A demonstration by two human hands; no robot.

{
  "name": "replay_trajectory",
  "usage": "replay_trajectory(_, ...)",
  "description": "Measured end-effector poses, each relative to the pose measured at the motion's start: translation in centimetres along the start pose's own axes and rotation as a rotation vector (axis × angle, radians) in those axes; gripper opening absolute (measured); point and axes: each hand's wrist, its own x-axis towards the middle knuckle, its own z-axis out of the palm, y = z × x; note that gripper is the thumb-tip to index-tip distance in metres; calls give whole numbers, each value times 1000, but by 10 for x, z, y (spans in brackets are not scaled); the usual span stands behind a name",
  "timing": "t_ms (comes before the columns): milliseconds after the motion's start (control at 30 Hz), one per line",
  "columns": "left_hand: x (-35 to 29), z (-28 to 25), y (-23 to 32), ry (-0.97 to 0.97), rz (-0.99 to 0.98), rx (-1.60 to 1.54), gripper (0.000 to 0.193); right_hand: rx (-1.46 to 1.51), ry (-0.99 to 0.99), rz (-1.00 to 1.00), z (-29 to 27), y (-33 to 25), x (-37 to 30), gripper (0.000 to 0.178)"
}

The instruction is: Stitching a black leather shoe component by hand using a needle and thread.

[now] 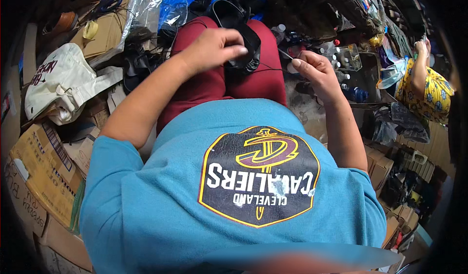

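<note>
A black shoe [249,47] rests between my knees, its opening facing up. Just to the left of it is my left hand [214,49], with fingers curled and the thumb toward the shoe; whatever those fingers may grip is hidden. On the other side my right hand [314,70] is raised off the knee. Its thumb and forefinger pinch a thin metal needle-like tool [286,54] that points toward the shoe. A dark thread [273,68] stretches from the shoe toward my right hand.
A white cap [53,86] lies on the left among cardboard boxes [44,169]. At the upper left is a yellow tape roll [90,30]. Several plastic bottles [336,59] stand at the right. Beyond them sits another person in yellow patterned clothing [426,94].
</note>
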Motion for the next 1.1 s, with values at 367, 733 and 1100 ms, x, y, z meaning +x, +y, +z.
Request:
replay_trajectory(367,54,0,-7,-263,178,327,15,-665,-17,-117,23,10,18,20)
replay_trajectory(733,68,-10,-19,-565,-5,-52,26,-893,42,-89,39,-1,21,21)
replay_trajectory(1100,67,-12,-12,-572,-73,-71,30,-819,150,-168,54,12,14,24)
